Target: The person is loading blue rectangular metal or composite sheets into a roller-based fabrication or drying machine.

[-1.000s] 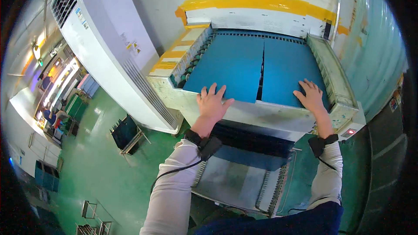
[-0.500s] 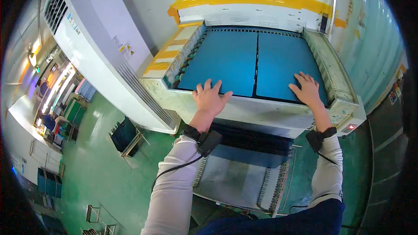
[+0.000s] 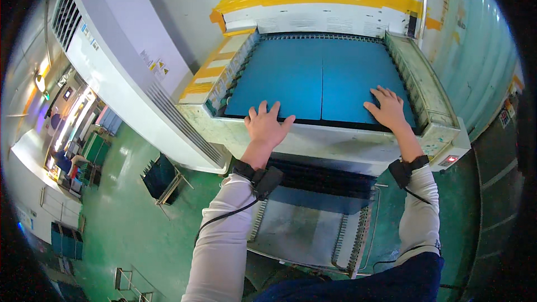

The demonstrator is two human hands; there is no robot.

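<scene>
Two flat blue panels lie side by side on the roller bed of a white machine (image 3: 341,144), a thin seam between them. Across the front edge of the left blue panel (image 3: 279,75) rests my left hand (image 3: 265,126), fingers spread and holding nothing. My right hand (image 3: 387,109) lies with spread fingers on the front right part of the right blue panel (image 3: 358,75). Small rollers show along the bed's sides and back. Below the machine's front stands a rack (image 3: 305,226) with several dark panels (image 3: 319,182) stacked toward its far end.
A tall white air-conditioner-like cabinet (image 3: 134,84) stands left of the machine. Farther left on the green floor is a small stand of dark panels (image 3: 160,179). A lit red switch (image 3: 450,160) sits at the machine's right corner. People work in the far left background.
The gap between the two panels has narrowed to a thin line. My right hand has shifted slightly left with the right panel; my left hand stays near the front edge.
</scene>
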